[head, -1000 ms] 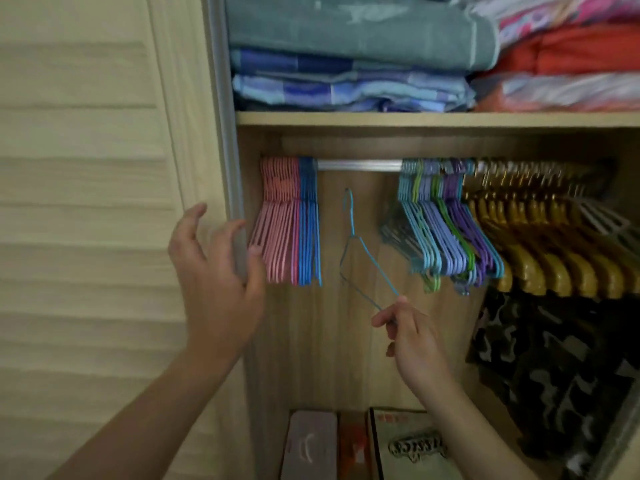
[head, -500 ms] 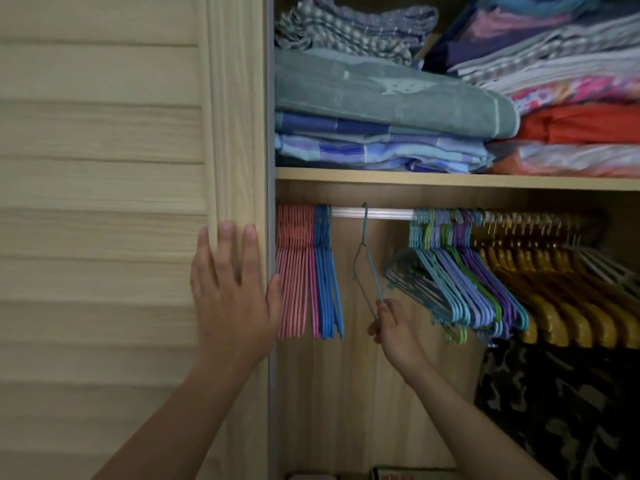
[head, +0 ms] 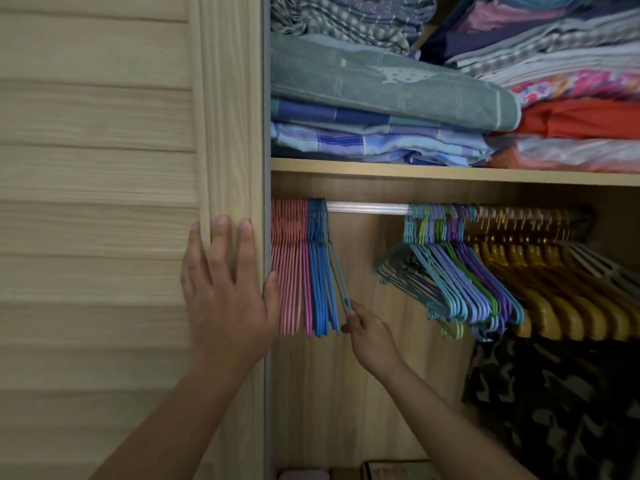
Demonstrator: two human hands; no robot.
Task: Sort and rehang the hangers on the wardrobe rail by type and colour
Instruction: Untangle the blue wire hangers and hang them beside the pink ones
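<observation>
A silver rail (head: 367, 208) runs under the shelf. At its left end hang several pink wire hangers (head: 289, 268), then several blue wire hangers (head: 320, 271). A blue wire hanger (head: 337, 268) hangs right beside the blue group, and my right hand (head: 369, 336) pinches its lower corner. My left hand (head: 225, 292) lies flat with straight fingers on the wardrobe door frame (head: 230, 133). Further right hang mixed light blue, green and purple plastic hangers (head: 457, 271), then several yellow wooden hangers (head: 554, 285).
Folded blankets (head: 388, 84) and cloths are stacked on the shelf (head: 450, 172) above the rail. A slatted door (head: 97, 168) fills the left. A camouflage garment (head: 561, 403) hangs at the lower right. Boxes (head: 398, 471) sit at the wardrobe floor.
My right hand has hooked the blue wire hanger on the rail and slid it left against the blue group. My left hand came down flat on the door frame.
</observation>
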